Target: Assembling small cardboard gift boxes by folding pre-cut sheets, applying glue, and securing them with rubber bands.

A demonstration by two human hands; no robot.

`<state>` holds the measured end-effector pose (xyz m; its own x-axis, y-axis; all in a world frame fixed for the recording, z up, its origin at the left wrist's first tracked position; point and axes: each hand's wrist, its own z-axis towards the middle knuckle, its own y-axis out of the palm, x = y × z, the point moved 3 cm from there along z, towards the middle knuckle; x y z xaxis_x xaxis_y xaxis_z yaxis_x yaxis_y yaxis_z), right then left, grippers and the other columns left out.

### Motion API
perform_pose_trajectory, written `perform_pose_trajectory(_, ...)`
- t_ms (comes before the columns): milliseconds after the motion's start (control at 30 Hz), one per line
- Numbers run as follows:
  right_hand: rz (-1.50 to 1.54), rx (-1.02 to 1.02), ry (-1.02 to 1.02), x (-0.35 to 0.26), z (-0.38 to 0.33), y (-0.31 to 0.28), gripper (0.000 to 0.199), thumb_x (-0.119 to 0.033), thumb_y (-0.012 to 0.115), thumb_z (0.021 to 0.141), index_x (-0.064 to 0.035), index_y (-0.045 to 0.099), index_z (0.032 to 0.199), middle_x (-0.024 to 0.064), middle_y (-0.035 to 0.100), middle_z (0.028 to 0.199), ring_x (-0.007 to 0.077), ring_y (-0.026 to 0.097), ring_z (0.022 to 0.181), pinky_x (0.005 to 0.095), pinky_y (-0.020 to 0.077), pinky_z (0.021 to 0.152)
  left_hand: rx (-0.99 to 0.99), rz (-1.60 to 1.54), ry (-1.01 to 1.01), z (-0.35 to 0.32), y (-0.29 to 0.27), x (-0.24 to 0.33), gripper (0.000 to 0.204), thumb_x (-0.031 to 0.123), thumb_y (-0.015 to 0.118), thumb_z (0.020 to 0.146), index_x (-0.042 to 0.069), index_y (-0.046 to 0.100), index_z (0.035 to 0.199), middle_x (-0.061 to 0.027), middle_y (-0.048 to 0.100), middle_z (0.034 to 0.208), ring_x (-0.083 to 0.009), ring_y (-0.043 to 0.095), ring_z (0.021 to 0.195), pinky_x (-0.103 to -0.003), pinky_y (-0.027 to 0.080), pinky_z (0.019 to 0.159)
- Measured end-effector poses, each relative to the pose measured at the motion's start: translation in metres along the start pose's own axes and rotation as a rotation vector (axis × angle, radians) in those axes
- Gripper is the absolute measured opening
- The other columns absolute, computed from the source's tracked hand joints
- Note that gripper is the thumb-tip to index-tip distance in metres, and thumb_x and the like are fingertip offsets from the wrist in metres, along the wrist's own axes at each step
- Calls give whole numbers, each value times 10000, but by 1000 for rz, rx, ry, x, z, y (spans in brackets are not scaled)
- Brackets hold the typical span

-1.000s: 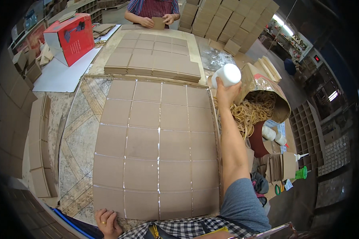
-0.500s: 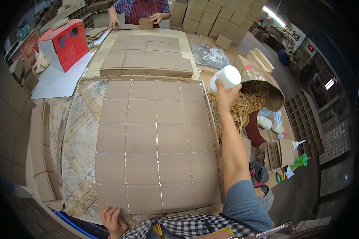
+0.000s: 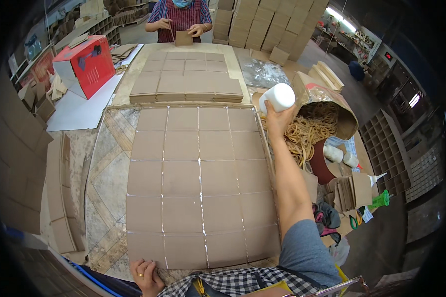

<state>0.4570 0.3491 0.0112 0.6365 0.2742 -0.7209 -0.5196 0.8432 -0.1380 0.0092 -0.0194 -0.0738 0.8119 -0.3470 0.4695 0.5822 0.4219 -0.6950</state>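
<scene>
We hold a white bottle (image 3: 278, 97) in our right hand (image 3: 278, 120), fingers wrapped round its lower end, at the far right corner of the card grid (image 3: 199, 185). It lies nearly level, long axis left to right; we cannot see its nozzle. Our left hand (image 3: 146, 275) rests with its fingers spread flat on the grid's near edge. This looks like gluing the seams; the next move calls for tipping the bottle over a seam.
</scene>
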Motion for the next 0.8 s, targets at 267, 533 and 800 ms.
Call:
perform_pose_trajectory(267, -1, 3, 11, 3, 7, 7, 640, -193, 826, 666, 16, 440, 1131, 216, 572, 1069, 366, 560, 1022, 433, 428, 871, -51, 10, 71, -3, 0, -9, 275, -26, 580, 623, 14, 602, 895, -131, 583, 832, -355, 536, 832, -465, 438, 787)
perform_pose_trajectory(533, -117, 17, 59, -15, -3, -17, 624, -198, 839, 648, 5, 457, 1098, 211, 589, 1037, 367, 579, 990, 433, 438, 860, -97, -3, 111, 0, -1, -10, 273, -55, 584, 640, 15, 604, 904, -134, 587, 859, -358, 534, 870, -468, 435, 808)
perform_pose_trajectory(800, -58, -4, 31, -21, -16, -42, 631, -153, 825, 653, 8, 451, 1136, 219, 610, 1033, 372, 604, 974, 423, 465, 829, -75, -3, 5, 1, -4, 2, 269, -87, 564, 670, 9, 614, 917, -145, 595, 890, -376, 537, 911, -483, 435, 838)
